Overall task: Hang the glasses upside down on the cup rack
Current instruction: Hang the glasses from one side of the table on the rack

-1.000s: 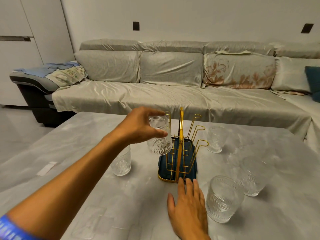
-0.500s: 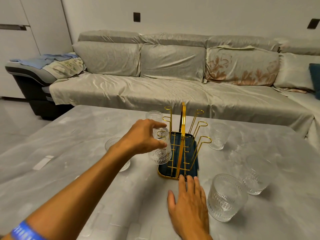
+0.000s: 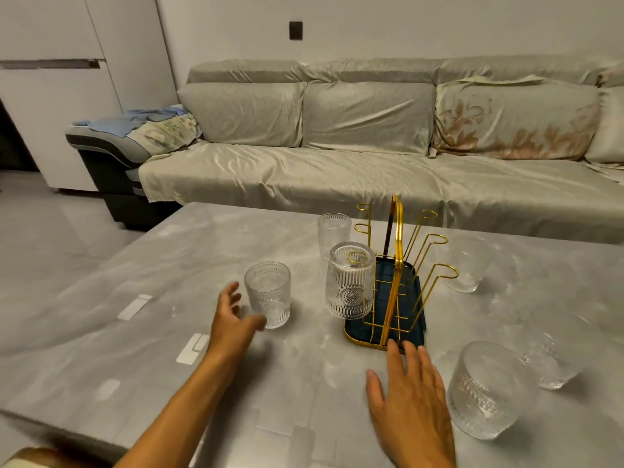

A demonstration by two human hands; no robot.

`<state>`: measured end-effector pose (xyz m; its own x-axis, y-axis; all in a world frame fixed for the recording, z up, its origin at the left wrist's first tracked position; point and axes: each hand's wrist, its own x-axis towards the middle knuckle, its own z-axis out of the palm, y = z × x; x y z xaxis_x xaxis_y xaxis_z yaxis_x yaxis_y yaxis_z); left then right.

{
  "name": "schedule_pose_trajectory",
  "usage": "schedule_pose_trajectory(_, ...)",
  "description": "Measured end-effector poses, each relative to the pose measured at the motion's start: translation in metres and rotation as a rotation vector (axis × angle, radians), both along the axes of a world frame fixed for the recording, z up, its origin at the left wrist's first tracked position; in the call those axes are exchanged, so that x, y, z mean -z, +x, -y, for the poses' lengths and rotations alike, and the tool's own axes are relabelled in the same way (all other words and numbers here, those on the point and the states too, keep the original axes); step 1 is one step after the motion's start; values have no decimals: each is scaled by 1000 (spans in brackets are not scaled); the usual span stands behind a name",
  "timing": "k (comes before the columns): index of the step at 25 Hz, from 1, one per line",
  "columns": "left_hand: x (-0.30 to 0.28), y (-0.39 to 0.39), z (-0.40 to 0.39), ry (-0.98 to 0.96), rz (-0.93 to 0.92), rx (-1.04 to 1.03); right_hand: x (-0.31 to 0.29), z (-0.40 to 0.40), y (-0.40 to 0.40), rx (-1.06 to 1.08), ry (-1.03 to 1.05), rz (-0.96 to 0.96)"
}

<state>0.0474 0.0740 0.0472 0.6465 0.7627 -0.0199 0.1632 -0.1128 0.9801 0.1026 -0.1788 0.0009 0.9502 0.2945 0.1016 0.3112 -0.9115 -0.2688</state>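
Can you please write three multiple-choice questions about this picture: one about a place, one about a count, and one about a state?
1. Where is the right hand?
A. flat on the table at the near end of the rack
B. around a glass
C. on the sofa

2. How many glasses hang upside down on the rack?
A. none
B. one
C. three

3. What is the left hand doing?
A. holding a glass in the air
B. open, beside an upright glass
C. resting on the rack

Answers:
1. A, its fingertips reach the rack's near edge.
2. B, only the hanging glass sits on a prong; the others stand on the table.
3. B, its fingers are spread next to the upright glass, not closed on it.
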Motion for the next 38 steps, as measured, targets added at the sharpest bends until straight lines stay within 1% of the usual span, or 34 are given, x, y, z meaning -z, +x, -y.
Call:
schedule_pose_trajectory(1,9,2,2,81,-103,101,0,0,0,-1,0,3)
schedule_pose_trajectory(2,14,6,2,167,-186,149,0,-1,1,-5,-1,5)
schedule_pose_trajectory(3,14,12,2,223,-237,138,0,-1,1,-10,-6,5)
schedule_pose_trajectory(5,13,22,0,221,-274,76,1,-1,2,-10,-18,-5)
schedule_pose_trajectory(8,9,25,-8,148,-189,98,-1,-2,4,0,-34,-20)
schedule_pose_trajectory(10,-6,19,-18,186,-129,127,-2,-2,5,-2,-46,-26)
schedule_pose_trajectory(13,-60,16,-40,396,-121,185,-3,-2,7,-2,-66,-48)
schedule_pose_trajectory(14,-84,18,-45,418,-93,219,-3,-2,7,0,-69,-55)
schedule_pose_trajectory(18,-171,45,-39,351,49,364,-8,-3,7,-3,-77,-72)
schedule_pose_trajectory(20,-198,66,-27,406,65,390,-8,-4,7,-10,-80,-73)
schedule_pose_trajectory(23,-218,94,-8,506,62,417,-8,-4,8,-4,-78,-51)
schedule_pose_trajectory(27,-214,125,15,591,-23,545,-6,-5,13,-12,-90,-65)
schedule_pose_trajectory(33,-182,150,36,693,-100,602,-4,-5,16,-24,-109,-76)
schedule_pose_trajectory(38,-163,158,44,724,-182,633,-5,-6,16,-30,-117,-64)
